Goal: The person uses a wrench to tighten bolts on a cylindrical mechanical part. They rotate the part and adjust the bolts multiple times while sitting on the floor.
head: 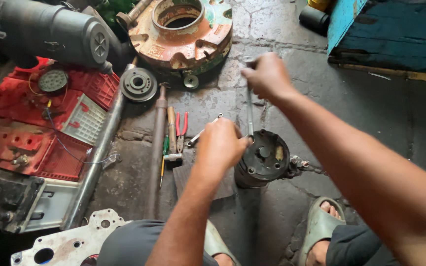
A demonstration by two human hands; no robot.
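A dark cylindrical motor housing (265, 160) stands upright on the concrete floor between my feet. My left hand (220, 143) grips its rim on the left side, by the foot of a long thin metal wrench (249, 111). That wrench stands nearly upright, its lower end at the housing's rim. My right hand (267, 76) is closed around its top end.
Red-handled pliers (182, 129), a hammer (172, 133), a screwdriver (164, 155) and a long steel bar (156, 152) lie left of the housing. A rusty ring casting (181, 42), a pulley (138, 83), red plastic panels (40, 123) and a blue crate (395, 29) surround the spot.
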